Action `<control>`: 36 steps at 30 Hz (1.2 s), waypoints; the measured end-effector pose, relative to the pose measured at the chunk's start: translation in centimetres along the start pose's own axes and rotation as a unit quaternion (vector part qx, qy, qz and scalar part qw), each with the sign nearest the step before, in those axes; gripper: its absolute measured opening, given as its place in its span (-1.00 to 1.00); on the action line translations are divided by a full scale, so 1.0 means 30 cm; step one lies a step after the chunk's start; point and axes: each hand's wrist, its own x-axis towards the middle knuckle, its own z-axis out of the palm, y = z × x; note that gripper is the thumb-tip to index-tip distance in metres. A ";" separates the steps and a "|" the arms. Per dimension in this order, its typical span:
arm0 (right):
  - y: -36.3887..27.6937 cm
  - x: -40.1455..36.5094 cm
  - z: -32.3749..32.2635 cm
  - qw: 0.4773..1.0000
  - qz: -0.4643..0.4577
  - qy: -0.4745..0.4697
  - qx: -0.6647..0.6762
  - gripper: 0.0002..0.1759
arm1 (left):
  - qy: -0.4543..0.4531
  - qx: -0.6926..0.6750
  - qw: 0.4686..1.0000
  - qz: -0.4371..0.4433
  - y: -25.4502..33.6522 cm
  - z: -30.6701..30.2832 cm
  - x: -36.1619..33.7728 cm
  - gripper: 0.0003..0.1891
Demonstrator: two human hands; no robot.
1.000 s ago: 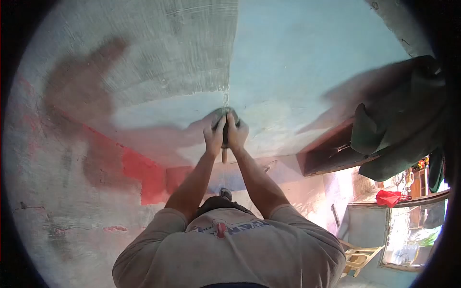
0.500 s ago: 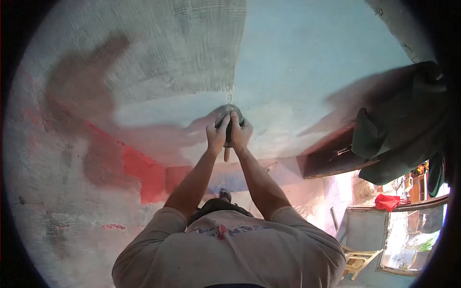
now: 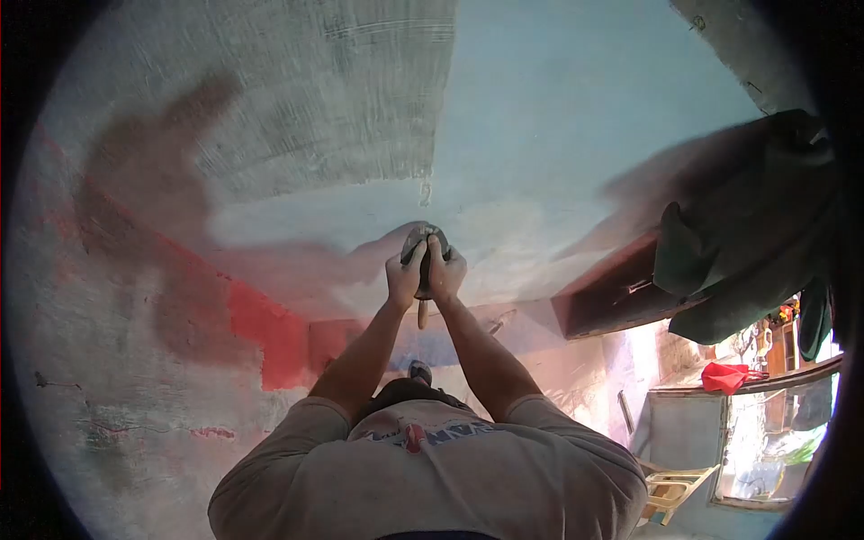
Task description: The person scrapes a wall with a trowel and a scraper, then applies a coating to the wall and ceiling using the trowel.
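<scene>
Both my hands are wrapped round a dark, rounded tool [image 3: 421, 232] with a short light-brown handle [image 3: 422, 315] sticking out below. I cannot make out its exact kind. My left hand [image 3: 404, 275] grips its left side, and my right hand [image 3: 446, 271] grips the right, thumbs side by side over the middle. Behind it is a wall [image 3: 531, 117], painted pale blue, with a grey brushed-looking patch [image 3: 360, 99] at upper left. The tool's shadow meets it at the left, but whether it touches the wall is hidden.
Dark green cloth [image 3: 720, 252] hangs at the right, over a dark brown recess [image 3: 603, 288]. A red cloth [image 3: 727, 377] lies on a ledge at lower right, above a pale chair [image 3: 673, 490]. Red paint [image 3: 270, 333] marks the left wall.
Both hands and the dark tool have moved down along the wall, away from the grey patch. My grip looks the same.
</scene>
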 end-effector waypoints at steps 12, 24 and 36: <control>-0.025 0.014 -0.017 1.000 -0.005 -0.020 0.002 -0.45 | -0.003 0.038 0.998 0.052 0.036 0.020 0.024 -0.61; -0.079 0.062 0.009 0.999 -0.018 -0.020 0.025 -0.38 | -0.046 0.057 0.997 0.002 0.056 0.016 0.080 -0.64; -0.051 0.104 0.024 0.999 -0.028 -0.036 0.016 -0.41 | -0.060 0.028 0.997 -0.050 0.139 0.007 0.101 -0.64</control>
